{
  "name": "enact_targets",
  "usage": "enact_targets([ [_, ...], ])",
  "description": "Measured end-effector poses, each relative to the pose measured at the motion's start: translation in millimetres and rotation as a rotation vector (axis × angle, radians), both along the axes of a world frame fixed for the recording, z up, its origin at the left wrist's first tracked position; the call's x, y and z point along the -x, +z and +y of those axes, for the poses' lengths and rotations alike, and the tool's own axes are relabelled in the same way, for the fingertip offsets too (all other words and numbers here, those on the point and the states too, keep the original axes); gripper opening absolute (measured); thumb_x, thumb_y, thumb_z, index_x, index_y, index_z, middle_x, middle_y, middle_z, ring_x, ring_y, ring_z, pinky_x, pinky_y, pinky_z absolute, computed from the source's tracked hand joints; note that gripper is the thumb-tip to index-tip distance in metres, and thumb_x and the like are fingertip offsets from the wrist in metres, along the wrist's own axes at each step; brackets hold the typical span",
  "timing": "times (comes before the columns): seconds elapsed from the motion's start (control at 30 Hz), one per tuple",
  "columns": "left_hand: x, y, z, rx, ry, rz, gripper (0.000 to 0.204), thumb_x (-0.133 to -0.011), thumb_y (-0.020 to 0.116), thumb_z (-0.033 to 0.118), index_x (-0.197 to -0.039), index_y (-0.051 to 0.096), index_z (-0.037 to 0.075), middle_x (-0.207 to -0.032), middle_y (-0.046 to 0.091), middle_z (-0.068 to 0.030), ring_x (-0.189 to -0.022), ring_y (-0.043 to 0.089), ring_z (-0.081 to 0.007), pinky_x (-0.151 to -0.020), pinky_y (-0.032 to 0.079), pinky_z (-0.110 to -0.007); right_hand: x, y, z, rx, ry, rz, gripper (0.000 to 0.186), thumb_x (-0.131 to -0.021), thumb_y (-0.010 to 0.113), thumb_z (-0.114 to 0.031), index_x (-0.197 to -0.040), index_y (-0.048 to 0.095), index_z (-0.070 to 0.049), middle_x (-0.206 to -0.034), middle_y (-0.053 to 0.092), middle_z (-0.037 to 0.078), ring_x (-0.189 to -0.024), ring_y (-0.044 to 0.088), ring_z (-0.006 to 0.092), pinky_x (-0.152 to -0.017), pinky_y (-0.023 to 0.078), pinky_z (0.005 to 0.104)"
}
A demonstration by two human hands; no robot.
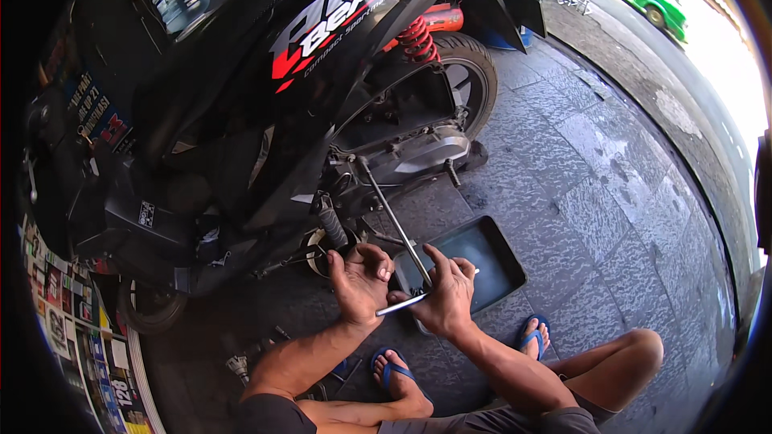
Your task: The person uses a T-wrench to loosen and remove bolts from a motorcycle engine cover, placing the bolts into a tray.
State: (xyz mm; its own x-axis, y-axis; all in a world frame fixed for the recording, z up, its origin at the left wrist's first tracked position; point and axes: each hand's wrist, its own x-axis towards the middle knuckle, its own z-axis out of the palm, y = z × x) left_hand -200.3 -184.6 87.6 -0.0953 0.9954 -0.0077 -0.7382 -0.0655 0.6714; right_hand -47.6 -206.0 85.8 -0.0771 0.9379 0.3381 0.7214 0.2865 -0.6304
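Note:
A long T-handle wrench (392,213) slants from the side of the motorbike's engine casing (426,153) down toward me, its far end against the casing. My right hand (448,293) is closed about the wrench's crossbar, where it joins the shaft, with the index finger raised along the shaft. Just left of it is my left hand (359,277), palm turned up, fingers half curled and thumb apart, with nothing visible in it. One end of the crossbar lies close to my left wrist; I cannot tell if they touch.
The black motorbike (265,104) fills the upper left, with a red shock spring (418,40) and rear wheel (482,84). A dark rectangular tray (515,261) sits on the tiles beyond my right hand. Several tools (239,366) lie by my left arm. A road runs at the upper right.

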Motion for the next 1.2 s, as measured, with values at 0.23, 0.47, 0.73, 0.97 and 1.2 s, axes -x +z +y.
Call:
enact_targets([
  [0.23, 1, -24, 12, -0.059, -0.124, 0.067, 0.06, -0.102, 0.035, 0.055, -0.091, 0.058, 0.001, -0.074, 0.052, -0.0056, -0.07, 0.048, -0.015, -0.07, 0.039, -0.029, -14, -25, 17, -0.054, 0.127, -0.278, 0.03, -0.087, 0.066, -0.029, -0.103, 0.06, -0.003, -0.073, 0.066, 0.013, -0.082, 0.065, 0.0282, -0.097, 0.038, 0.0494],
  [0.47, -3, -167, 16, 0.254, -0.356, 1.076, 0.024, -0.093, 0.063, 0.02, -0.082, 0.067, 0.0, -0.066, 0.063, -0.0039, -0.061, 0.06, -0.0142, -0.057, 0.047, -0.029, -168, 34, 38, 0.136, 0.398, -0.413, 0.011, -0.089, 0.063, -0.017, -0.085, 0.06, -0.006, -0.07, 0.062, 0.012, -0.077, 0.062, 0.0313, -0.087, 0.041, 0.0429],
  [0.73, -69, -265, 22, 0.093, -0.407, 1.743, 0.025, -0.084, 0.071, 0.028, -0.092, 0.07, 0.004, -0.092, 0.068, -0.0191, -0.091, 0.066, -0.0392, -0.082, 0.053, -0.047, -290, 34, -10, 0.596, 0.183, -0.344, 0.012, -0.085, 0.065, -0.009, -0.077, 0.058, -0.002, -0.069, 0.059, 0.017, -0.074, 0.06, 0.0386, -0.075, 0.044, 0.046],
  [0.97, -114, -292, 50, 0.393, -0.523, 2.017, 0.035, -0.081, 0.076, 0.033, -0.096, 0.071, 0.002, -0.099, 0.07, -0.0193, -0.095, 0.067, -0.0371, -0.084, 0.053, -0.045, -315, -56, -53, 0.586, 0.015, -0.021, 0.012, -0.084, 0.063, -0.009, -0.079, 0.058, 0.0, -0.073, 0.059, 0.021, -0.076, 0.057, 0.0432, -0.072, 0.042, 0.0479],
  [1.2, -130, -279, 95, 0.725, -0.389, 1.135, 0.02, -0.089, 0.052, 0.02, -0.077, 0.06, 0.007, -0.072, 0.063, -0.0089, -0.061, 0.058, -0.021, -0.06, 0.05, -0.038, -301, -119, -42, 0.682, -0.027, 0.287, 0.017, -0.088, 0.063, -0.014, -0.081, 0.061, 0.001, -0.079, 0.063, 0.023, -0.081, 0.06, 0.0445, -0.076, 0.045, 0.0505],
])
